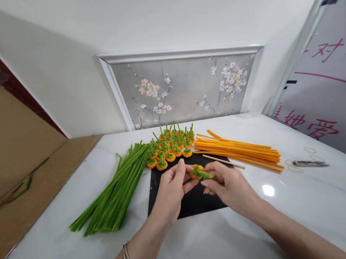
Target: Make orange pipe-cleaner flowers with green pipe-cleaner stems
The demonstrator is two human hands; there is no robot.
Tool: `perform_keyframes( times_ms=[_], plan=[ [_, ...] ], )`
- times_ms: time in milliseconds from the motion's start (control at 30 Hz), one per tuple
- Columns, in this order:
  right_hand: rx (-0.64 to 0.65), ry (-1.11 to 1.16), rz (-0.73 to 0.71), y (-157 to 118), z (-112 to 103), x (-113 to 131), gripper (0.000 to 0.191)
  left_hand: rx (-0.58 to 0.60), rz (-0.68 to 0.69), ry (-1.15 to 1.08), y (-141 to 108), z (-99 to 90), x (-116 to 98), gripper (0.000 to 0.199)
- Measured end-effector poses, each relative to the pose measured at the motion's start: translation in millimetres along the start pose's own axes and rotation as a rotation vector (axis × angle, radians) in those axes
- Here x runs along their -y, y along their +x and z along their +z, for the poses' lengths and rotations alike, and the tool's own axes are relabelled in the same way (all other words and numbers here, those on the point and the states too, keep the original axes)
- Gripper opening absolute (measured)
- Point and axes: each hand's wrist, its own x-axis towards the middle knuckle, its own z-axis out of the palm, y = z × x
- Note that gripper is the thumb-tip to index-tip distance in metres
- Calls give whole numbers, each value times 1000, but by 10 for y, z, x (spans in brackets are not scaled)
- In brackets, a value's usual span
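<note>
Between my two hands, above the black mat point(189, 202), is a small orange pumpkin-like piece point(197, 169) with a green top and stem. My left hand point(175, 189) grips its left side, fingers pressed round the orange part. From the right, my right hand point(228, 184) pinches near the green stem. A bunch of green fuzzy stems point(117, 193) lies to the left of the mat. Orange fuzzy stems point(240, 150) lie to the right. Behind my hands stand several finished orange pieces with green stems point(170, 155), grouped together.
A thin wooden stick point(224, 161) lies across the mat's right back edge. Farther right are scissors point(309, 164) and several thin rings point(310, 150) on the white table point(300, 210). Brown cardboard point(54, 176) borders the left side; a wall rises behind the table.
</note>
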Motion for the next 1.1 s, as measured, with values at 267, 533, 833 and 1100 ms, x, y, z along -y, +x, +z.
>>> perform_keyframes(
  times_ms=[267,533,833,1100],
  plan=[
    [-30,-319,-265,28,-130,-39,19,137,36,297,36,-79,2,26],
    [-138,-593,-434,15,-135,-89,18,180,75,414,61,-117,50,14],
    [3,-611,-318,-22,-159,32,27,190,-13,426,34,-81,27,14],
    [47,-515,-217,-17,-155,43,20,134,10,467,30,-60,36,17]
  ],
)
